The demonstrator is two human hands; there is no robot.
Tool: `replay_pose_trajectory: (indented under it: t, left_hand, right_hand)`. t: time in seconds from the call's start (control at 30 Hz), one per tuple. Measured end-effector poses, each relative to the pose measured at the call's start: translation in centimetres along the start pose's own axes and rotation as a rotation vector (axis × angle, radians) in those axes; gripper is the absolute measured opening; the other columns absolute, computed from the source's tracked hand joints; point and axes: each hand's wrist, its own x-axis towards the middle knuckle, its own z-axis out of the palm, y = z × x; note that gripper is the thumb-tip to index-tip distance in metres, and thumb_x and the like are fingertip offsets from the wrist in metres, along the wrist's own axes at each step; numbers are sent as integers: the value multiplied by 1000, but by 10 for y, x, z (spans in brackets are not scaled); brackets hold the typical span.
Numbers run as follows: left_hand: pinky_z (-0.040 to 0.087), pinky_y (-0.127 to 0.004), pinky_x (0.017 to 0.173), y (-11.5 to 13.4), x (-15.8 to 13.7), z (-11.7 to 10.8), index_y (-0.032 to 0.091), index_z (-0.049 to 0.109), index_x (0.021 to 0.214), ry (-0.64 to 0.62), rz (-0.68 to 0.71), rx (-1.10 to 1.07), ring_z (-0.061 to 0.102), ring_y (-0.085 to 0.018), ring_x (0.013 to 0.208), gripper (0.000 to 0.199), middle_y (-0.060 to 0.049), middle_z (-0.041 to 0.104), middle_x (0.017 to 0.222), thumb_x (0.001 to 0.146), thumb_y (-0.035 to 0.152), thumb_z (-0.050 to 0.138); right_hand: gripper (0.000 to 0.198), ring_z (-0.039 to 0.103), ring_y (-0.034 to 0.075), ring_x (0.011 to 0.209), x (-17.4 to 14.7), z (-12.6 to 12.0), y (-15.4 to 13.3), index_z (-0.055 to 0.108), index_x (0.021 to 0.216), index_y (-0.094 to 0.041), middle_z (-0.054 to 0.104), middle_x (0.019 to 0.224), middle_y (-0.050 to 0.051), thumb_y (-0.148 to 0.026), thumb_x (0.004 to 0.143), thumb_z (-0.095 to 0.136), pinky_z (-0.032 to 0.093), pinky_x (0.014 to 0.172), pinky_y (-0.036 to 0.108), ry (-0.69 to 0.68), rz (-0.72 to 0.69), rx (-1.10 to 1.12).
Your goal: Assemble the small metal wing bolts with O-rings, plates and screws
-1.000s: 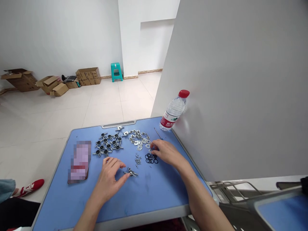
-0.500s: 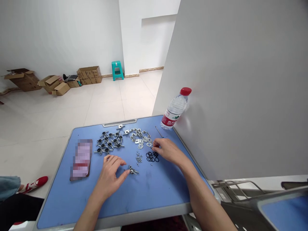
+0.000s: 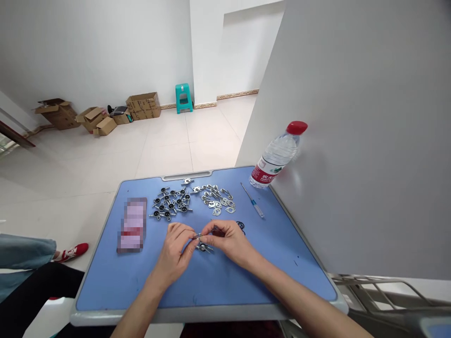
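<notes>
My left hand (image 3: 176, 248) and my right hand (image 3: 227, 239) meet above the blue table. Their fingertips pinch a small metal plate (image 3: 198, 236) between them; its outline is mostly covered by the fingers. Just below lies a metal fitting with a round centre (image 3: 203, 247), partly hidden by the hands. Black rubber rings (image 3: 241, 226) peek out behind my right hand. Farther off lie flat metal plates (image 3: 230, 210), curved metal pieces (image 3: 211, 190) and a cluster of metal fittings with black round centres (image 3: 171, 205).
A phone (image 3: 133, 225) lies at the left of the table (image 3: 211, 286). A screwdriver (image 3: 257, 206) and a water bottle (image 3: 276, 157) are on the right, beside a grey partition (image 3: 359, 141). Cardboard boxes (image 3: 143, 105) and a green stool (image 3: 183, 97) stand by the wall. Another person's red shoe (image 3: 73, 252) shows at left.
My right hand has moved left and nearer from the flat plates and rings to meet my left hand. The small plate is now between both hands. The view has shifted slightly.
</notes>
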Motion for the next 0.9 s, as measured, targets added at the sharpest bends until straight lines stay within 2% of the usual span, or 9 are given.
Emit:
replay_pose_trajectory:
  t: [0.1, 0.23, 0.4, 0.5, 0.73, 0.83, 0.9]
  left_hand:
    - [37, -34, 77, 2, 0, -2, 19, 51, 82, -14, -25, -26, 51, -16, 75, 19, -2, 58, 80, 99, 19, 43]
    - [36, -35, 76, 3, 1, -6, 19, 46, 78, -81, -24, -56, 48, -16, 72, 20, -1, 54, 75, 97, 16, 42]
    - [36, -34, 74, 6, 0, -8, 19, 45, 76, -178, 30, -34, 46, -16, 71, 19, -1, 52, 74, 94, 14, 43]
    - [36, -33, 72, 8, 0, -6, 19, 46, 75, -215, 62, -2, 44, -16, 70, 19, -1, 52, 72, 94, 14, 44]
    - [37, -33, 68, 11, -1, -3, 19, 51, 76, -242, 82, 10, 46, -16, 68, 19, -1, 55, 71, 94, 16, 45]
    - [40, -34, 74, 11, 0, -7, 20, 56, 86, -248, 28, -31, 51, -18, 77, 7, -3, 60, 82, 91, 17, 51]
    - [42, -35, 81, 11, 1, -9, 21, 58, 96, -277, -19, -35, 54, -19, 86, 12, -4, 61, 94, 88, 13, 53]
  right_hand:
    - [17, 45, 11, 58, -3, -4, -4, 68, 72, -18, 58, 64, -2, -34, 75, 71, 36, 55, 23, -6, -62, -166]
    - [11, 51, 13, 67, -8, -12, -16, 68, 79, -19, 63, 75, 0, -27, 85, 63, 37, 59, 23, -40, -239, -407]
    - [16, 54, 12, 69, -12, -22, -23, 66, 84, -18, 63, 80, 2, -24, 94, 55, 40, 64, 23, -166, -404, -608]
    - [15, 55, 11, 66, -13, -25, -21, 67, 88, -19, 63, 84, 2, -20, 95, 53, 40, 63, 23, -257, -457, -732]
    - [21, 51, 12, 65, -14, -29, -23, 64, 90, -18, 60, 85, 3, -7, 91, 47, 35, 59, 24, -349, -424, -905]
    - [21, 52, 13, 68, -13, -37, -29, 63, 88, -18, 60, 85, 2, -6, 91, 46, 37, 62, 24, -380, -357, -852]
    - [20, 52, 13, 69, -12, -44, -33, 63, 86, -19, 60, 83, 1, -7, 91, 47, 38, 63, 24, -398, -300, -817]
